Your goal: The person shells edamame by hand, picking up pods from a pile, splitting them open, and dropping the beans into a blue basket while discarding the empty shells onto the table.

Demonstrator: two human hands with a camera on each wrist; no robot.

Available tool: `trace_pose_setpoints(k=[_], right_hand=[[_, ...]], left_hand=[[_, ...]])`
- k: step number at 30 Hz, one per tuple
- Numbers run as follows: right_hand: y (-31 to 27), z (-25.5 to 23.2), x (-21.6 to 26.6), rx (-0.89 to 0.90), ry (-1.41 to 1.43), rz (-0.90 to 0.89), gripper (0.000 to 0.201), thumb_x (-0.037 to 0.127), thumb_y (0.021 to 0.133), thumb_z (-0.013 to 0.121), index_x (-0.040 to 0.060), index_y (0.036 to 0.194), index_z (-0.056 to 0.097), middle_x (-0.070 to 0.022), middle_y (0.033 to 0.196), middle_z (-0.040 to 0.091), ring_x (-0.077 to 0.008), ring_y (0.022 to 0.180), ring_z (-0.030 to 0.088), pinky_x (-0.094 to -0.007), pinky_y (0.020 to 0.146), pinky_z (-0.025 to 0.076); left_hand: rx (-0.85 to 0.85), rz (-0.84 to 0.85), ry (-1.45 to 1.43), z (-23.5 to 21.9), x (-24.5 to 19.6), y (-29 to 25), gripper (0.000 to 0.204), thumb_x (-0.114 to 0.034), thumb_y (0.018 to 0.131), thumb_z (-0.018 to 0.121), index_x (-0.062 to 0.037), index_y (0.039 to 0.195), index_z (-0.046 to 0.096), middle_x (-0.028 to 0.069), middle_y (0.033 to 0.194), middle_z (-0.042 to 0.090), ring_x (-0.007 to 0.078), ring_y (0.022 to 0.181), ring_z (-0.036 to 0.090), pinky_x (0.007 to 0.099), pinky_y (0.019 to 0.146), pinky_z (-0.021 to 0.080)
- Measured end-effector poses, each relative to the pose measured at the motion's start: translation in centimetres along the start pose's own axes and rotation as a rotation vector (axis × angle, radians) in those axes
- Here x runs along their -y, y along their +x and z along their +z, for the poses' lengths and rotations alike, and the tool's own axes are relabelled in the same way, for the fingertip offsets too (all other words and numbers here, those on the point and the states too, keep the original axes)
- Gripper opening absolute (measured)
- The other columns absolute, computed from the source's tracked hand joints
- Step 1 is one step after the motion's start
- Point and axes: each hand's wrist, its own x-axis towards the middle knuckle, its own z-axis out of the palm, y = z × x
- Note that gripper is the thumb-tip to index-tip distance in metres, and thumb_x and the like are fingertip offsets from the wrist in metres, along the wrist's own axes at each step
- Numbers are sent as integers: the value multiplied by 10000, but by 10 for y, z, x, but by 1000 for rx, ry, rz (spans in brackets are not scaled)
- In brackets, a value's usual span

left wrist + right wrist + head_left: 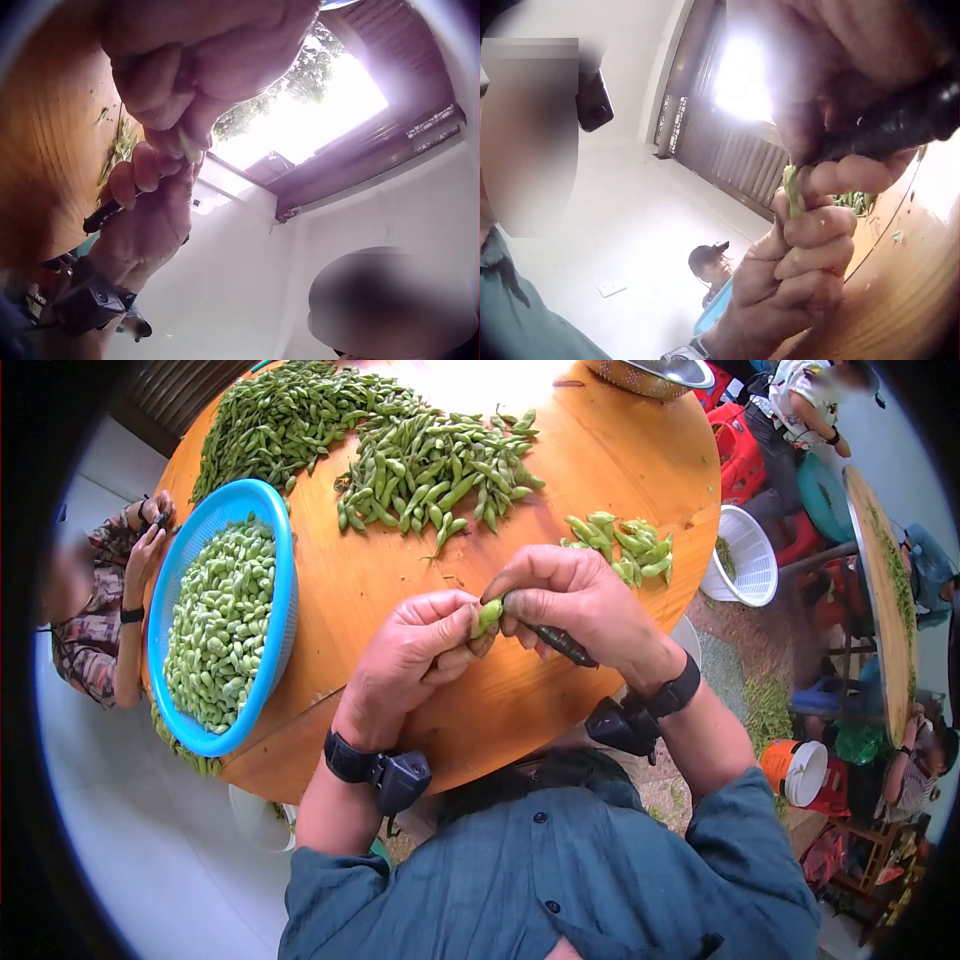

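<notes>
Head camera: above the near edge of a round wooden table (620,460), a person's left hand (415,655) pinches a green edamame pod (487,617) at the fingertips, while the right hand (575,605) clenches a dark-handled tool (560,644) against it. Just beyond lies a small heap of pods (625,547). Left, a blue basket (175,575) holds shelled beans (220,625). Farther back, unshelled edamame piles (390,445) spread.

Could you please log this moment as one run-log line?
left hand: pinches pod | right hand: grips dark tool, touches pod | over table
</notes>
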Motion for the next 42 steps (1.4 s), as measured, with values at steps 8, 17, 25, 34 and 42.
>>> trace_pose_setpoints(k=[8, 17, 25, 34, 42], right_hand=[[-1, 4, -6, -140, -378, -56, 120, 66, 900, 581, 15, 963, 670, -7, 734, 631, -42, 611, 577, -198, 507, 470], [4, 7, -11, -121, -108, -5, 109, 92, 906, 596, 14, 940, 665, -4, 723, 622, -45, 620, 583, -201, 500, 478], [5, 4, -5, -79, -51, 53, 120, 117, 925, 607, 13, 955, 658, 5, 735, 615, -47, 616, 582, -198, 510, 483], [19, 0, -7, -27, 15, 102, 107, 101, 924, 603, 14, 969, 646, 3, 735, 607, -50, 579, 569, -197, 501, 468], [29, 0, -7, 1, 135, 159, 91, 95, 935, 590, 17, 968, 623, -1, 730, 595, -64, 559, 553, -209, 501, 460]], left_hand=[[-385, 143, 912, 31, -3, -1, 140, -133, 882, 705, -24, 914, 622, -39, 801, 576, 45, 733, 502, 214, 641, 418], [-336, 80, 502, 26, -3, -4, 203, -243, 962, 623, -55, 885, 629, -66, 723, 516, -5, 572, 377, 176, 486, 292], [-196, 64, 209, 14, 0, -2, 253, -285, 995, 569, -41, 945, 614, -43, 733, 512, -4, 514, 316, 159, 413, 214], [-169, 11, -2, 7, -4, -1, 277, -305, 1020, 510, -51, 964, 604, -4, 785, 546, 14, 499, 339, 157, 398, 245], [-265, -21, -79, 10, -6, 1, 295, -325, 1028, 479, -62, 956, 593, 7, 748, 555, 25, 489, 370, 171, 383, 258]])
